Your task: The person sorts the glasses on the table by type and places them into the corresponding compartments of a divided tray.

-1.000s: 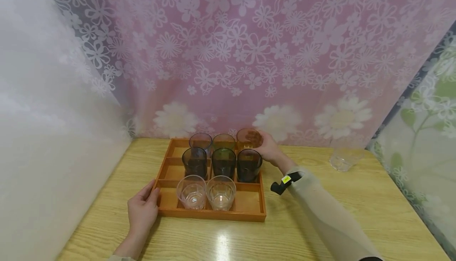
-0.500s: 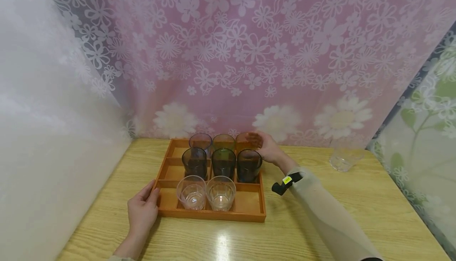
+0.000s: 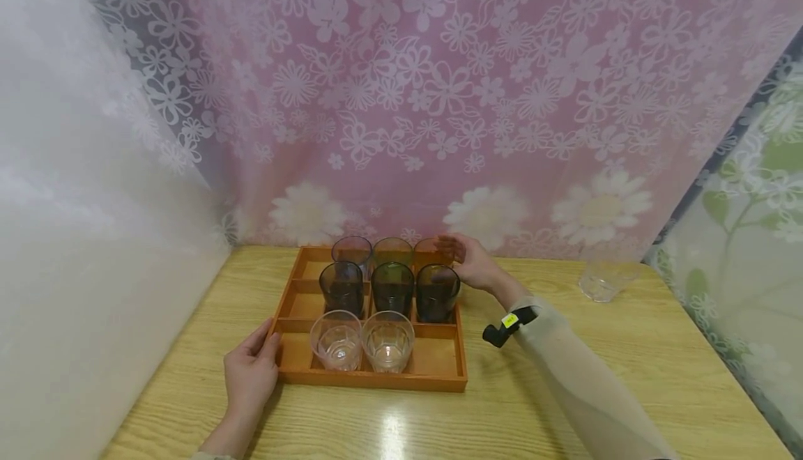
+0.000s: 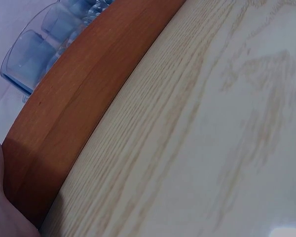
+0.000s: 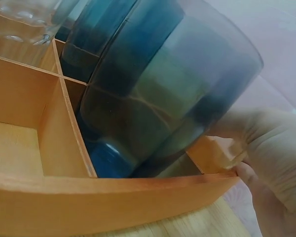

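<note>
A wooden divided tray (image 3: 370,379) holds drinking glasses in rows. My left hand (image 3: 251,373) grips its left side near the front corner, thumb at the rim; only an edge of that hand shows in the left wrist view. My right hand (image 3: 473,261) is at the back right corner, its loosely bent fingers beside the rim of an amber glass (image 3: 426,254), which stands in the back right compartment. Left of it stand a green glass (image 3: 393,247) and a bluish-purple one (image 3: 351,249). A dark smoky glass (image 5: 138,113) hides the amber glass's lower part.
Three dark glasses fill the middle row. In front stand two clear glasses, the left (image 3: 339,355) and the right (image 3: 389,359). Another clear glass (image 3: 599,287) is on the table (image 3: 552,320) at the far right. A floral curtain (image 3: 401,132) hangs behind the tray.
The amber glass, raised in my right hand's grip a second ago, has gone down into its compartment. My right fingers have loosened and drawn slightly right. My left hand stays put.
</note>
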Motion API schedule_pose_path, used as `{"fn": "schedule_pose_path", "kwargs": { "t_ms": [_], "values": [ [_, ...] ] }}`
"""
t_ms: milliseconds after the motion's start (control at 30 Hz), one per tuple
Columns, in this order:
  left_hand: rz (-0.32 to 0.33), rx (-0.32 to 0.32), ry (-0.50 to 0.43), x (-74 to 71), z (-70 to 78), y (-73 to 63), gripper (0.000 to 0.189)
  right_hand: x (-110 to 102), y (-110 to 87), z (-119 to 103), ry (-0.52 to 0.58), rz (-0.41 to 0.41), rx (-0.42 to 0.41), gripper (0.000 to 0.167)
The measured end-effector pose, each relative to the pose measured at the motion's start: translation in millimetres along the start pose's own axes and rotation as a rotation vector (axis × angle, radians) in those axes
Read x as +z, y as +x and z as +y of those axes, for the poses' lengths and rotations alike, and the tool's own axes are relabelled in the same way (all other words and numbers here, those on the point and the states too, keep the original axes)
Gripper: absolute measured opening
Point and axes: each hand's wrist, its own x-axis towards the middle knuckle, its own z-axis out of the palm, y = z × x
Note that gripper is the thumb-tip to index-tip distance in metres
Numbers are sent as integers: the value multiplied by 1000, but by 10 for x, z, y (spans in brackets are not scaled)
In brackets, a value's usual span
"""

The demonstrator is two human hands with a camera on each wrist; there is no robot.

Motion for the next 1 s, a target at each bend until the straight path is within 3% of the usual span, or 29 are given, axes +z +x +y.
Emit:
{"fn": "schedule_pose_path", "kwargs": {
  "t_ms": [333,667,1000],
  "values": [
    [14,25,33,9,-25,-4,34,-192,-264,-98,-16,23,35,86],
    [10,7,37,-18,7,-17,35,-391,-589,-147,-25,63,71,88],
    [-10,6,47,3,40,-43,36,-617,-1016,-249,-1,140,44,85]
  ]
}}
